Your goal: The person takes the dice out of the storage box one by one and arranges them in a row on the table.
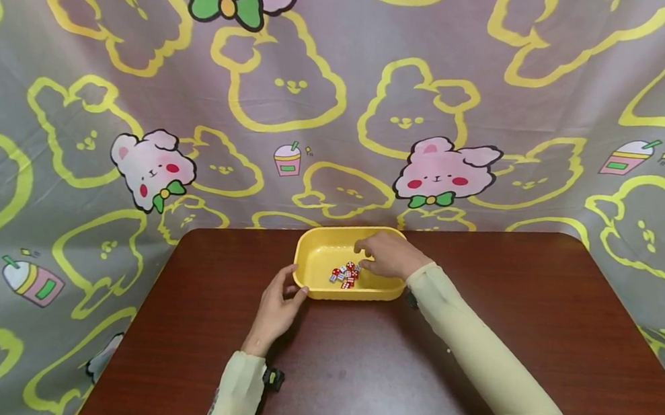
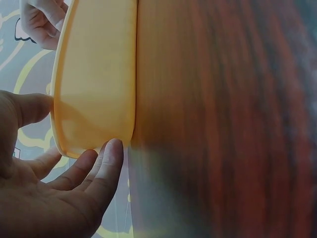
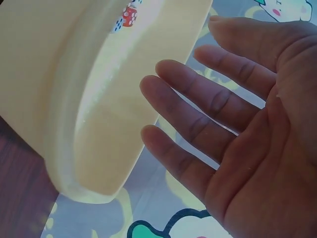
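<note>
A yellow rectangular plastic basin (image 1: 353, 295) stands by the table's far edge. Several red and white dice (image 1: 349, 275) lie heaped on its floor; a few dice (image 3: 130, 17) also appear in the right wrist view. My left hand (image 1: 276, 306) holds the basin's near-left corner, its thumb on the rim and its fingers against the outer wall, as the left wrist view shows of the hand (image 2: 54, 203). Over the basin's right side hovers my right hand (image 1: 388, 254), fingers spread and loosely bent beside the dice. Its palm (image 3: 267, 163) holds nothing.
The basin stands on a dark red-brown wood-grain table (image 1: 340, 370) with rounded far corners. Behind and beside it hangs a grey-pink cloth (image 1: 357, 88) with cartoon bears and cups, close to the far edge.
</note>
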Demonstrator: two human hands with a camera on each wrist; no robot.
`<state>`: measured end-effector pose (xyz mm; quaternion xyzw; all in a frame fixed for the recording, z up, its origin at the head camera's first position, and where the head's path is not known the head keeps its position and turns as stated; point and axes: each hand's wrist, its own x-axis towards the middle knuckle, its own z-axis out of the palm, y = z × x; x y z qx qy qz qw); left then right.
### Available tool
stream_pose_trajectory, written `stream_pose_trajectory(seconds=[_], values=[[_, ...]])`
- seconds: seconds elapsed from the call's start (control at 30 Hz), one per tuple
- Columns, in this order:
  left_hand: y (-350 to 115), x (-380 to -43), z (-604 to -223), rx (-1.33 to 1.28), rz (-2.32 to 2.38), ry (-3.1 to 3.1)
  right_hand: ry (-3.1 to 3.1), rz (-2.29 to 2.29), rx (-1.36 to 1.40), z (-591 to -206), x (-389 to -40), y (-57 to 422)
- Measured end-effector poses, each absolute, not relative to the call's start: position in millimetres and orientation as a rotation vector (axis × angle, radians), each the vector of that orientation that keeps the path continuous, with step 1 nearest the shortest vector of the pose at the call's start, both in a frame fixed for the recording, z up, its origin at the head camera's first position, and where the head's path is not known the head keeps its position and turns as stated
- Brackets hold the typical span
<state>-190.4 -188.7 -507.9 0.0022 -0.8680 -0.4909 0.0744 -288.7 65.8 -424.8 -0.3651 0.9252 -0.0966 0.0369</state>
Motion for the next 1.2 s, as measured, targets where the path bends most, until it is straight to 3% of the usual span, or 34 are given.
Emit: stream_pose_trajectory(seconds=[1.2], values=[[-189.6, -189.8, -508.9, -0.004, -1.493, -2.598, 2.675, -0.171, -0.895, -426.2, -317.7, 40.3]])
